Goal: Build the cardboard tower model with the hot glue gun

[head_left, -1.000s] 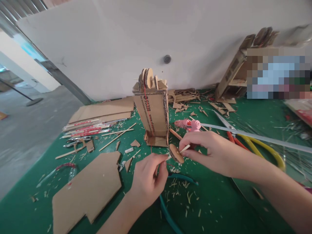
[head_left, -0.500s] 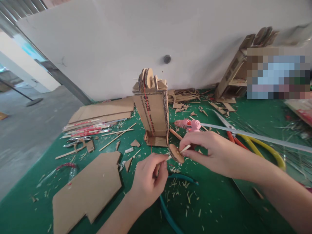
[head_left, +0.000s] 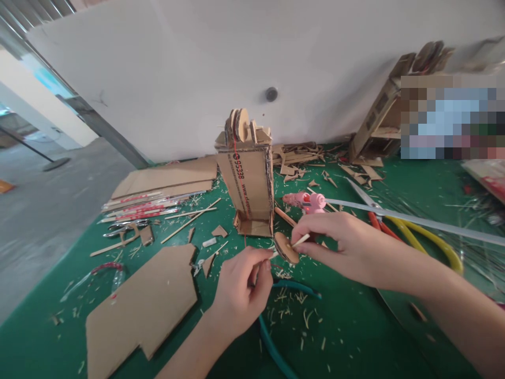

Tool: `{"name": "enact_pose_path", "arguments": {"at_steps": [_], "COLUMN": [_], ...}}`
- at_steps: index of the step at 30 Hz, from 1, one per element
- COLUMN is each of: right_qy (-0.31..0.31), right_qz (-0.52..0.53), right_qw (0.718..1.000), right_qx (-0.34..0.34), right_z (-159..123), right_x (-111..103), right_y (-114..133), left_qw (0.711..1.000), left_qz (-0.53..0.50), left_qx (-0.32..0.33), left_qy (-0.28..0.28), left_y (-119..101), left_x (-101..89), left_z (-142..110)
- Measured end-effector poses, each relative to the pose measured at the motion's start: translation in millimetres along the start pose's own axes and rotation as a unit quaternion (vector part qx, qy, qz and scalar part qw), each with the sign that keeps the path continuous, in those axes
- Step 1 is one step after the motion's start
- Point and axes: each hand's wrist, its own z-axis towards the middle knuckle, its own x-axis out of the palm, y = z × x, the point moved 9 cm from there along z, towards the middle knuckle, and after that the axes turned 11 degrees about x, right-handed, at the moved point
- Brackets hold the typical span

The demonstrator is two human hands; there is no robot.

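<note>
A small round cardboard wheel point(head_left: 286, 248) sits on a thin wooden stick point(head_left: 301, 240) that passes through its centre. My left hand point(head_left: 245, 287) is closed, pinching the stick's left end. On the other side, my right hand point(head_left: 335, 245) pinches the stick close to the wheel's face. Just behind stands an upright cardboard tower point(head_left: 252, 184) with a cardboard pulley point(head_left: 240, 125) on top. A red string point(head_left: 238, 173) runs from the pulley down the tower's front. Teal-handled pliers or cutters point(head_left: 272, 339), partly hidden, lie below my hands.
A pink glue gun point(head_left: 303, 201) with a long clear glue stick lies behind my right hand. Large scissors point(head_left: 410, 237) with red and yellow handles are at right. A cut cardboard sheet point(head_left: 142, 310) lies at left, near wrapped sticks point(head_left: 138, 210). Another cardboard structure point(head_left: 374, 116) stands back right.
Both hands keep their pinch on the stick, and the wheel stays almost in place. Only a slight shift of the camera view shows.
</note>
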Motion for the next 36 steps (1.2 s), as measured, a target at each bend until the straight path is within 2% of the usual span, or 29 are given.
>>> {"name": "enact_pose_path", "arguments": {"at_steps": [17, 25, 36], "right_qy": [-0.007, 0.008, -0.024], "right_qz": [-0.006, 0.029, 0.048], "right_qw": [1.000, 0.999, 0.998], "right_qx": [0.003, 0.040, 0.040], "right_z": [0.6, 2.2, 0.9], "right_x": [-1.7, -0.1, -8.6], "right_y": [-0.1, -7.8, -1.8], "left_qw": [1.000, 0.999, 0.996], "left_qz": [-0.004, 0.032, 0.038], "left_qx": [0.019, 0.036, 0.072], "left_qy": [-0.008, -0.026, -0.028], "left_y": [-3.0, -6.2, -11.4], "left_x": [-1.1, -5.5, -7.4], "left_z": [1.8, 4.7, 5.5]}}
